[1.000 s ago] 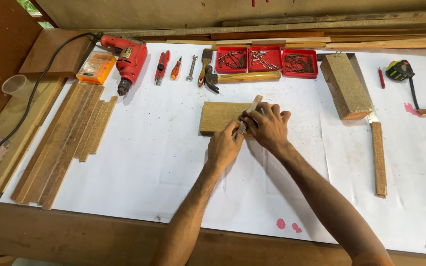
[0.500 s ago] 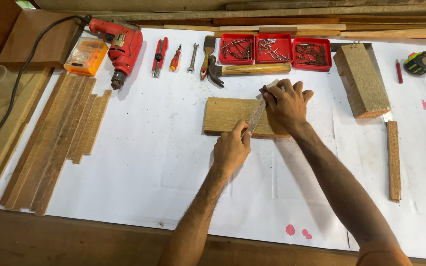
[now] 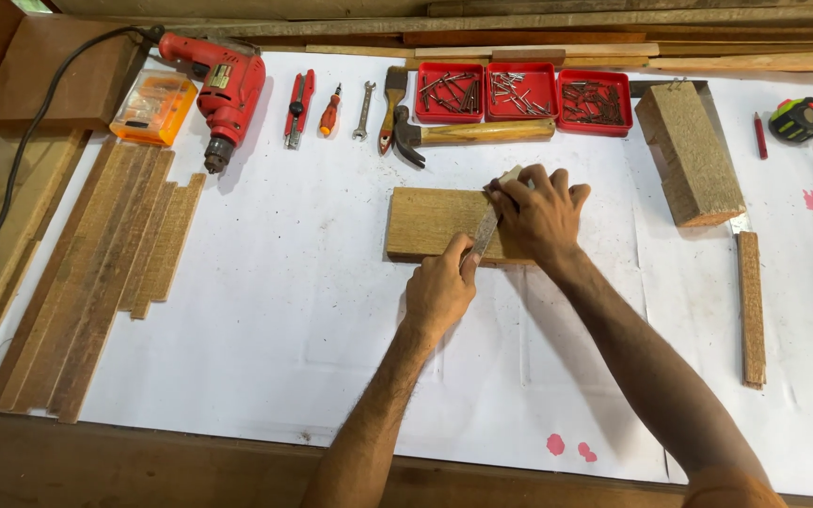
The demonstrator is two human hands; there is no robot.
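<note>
Covering workbench [image 3: 190, 461]: white paper [image 3: 284, 310].

board [image 3: 430, 224] centre, trays [image 3: 523, 92] behind, slats [image 3: 105, 273] left

We are seeing bright, even daylight falling across the white sheet [image 3: 237, 310], which is glowing almost washed out without hard glare. Soft shadows are lying under both forearms and just beside the wooden block [image 3: 689, 155]. The red drill [image 3: 223, 80] is showing a faint sheen. Everything is staying sharp, with no motion blur, though straight edges are bowing slightly near the corners.
</note>
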